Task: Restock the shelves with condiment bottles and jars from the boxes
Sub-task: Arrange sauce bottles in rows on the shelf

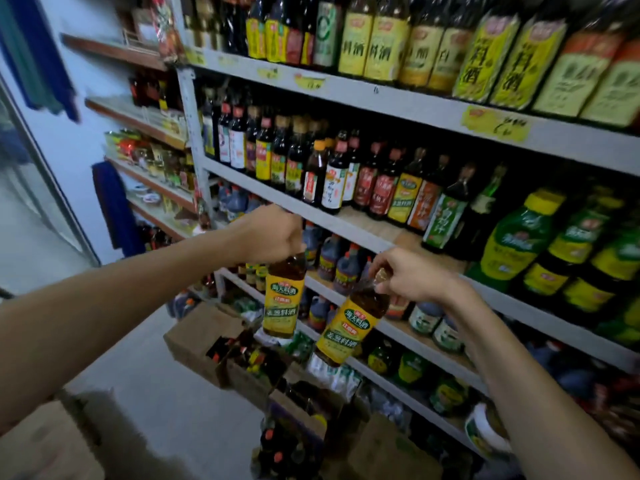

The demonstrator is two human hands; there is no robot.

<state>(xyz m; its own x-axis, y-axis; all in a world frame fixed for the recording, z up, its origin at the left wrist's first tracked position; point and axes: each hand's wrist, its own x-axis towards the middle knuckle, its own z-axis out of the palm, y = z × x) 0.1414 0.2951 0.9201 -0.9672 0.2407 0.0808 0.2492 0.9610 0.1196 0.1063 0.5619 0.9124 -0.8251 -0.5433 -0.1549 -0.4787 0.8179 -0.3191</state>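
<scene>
My left hand [268, 233] grips the neck of a brown bottle with a yellow and green label [282, 299], which hangs upright in the air in front of the shelves. My right hand [405, 275] pinches the top of a second, matching bottle [351, 329], tilted with its base toward the lower left. Both bottles hang in front of the middle shelf [363, 230], where dark sauce bottles [332, 178] stand in a row and a bare patch of board shows beside them. An open cardboard box [194, 337] with more bottles sits on the floor below.
The top shelf [415, 102] holds yellow-labelled bottles with price tags on its edge. Large green and yellow jugs [512, 244] stand at the right. Lower shelves hold jars and dark jugs. More open boxes [301, 410] crowd the floor by the rack; another carton [45, 445] is at bottom left.
</scene>
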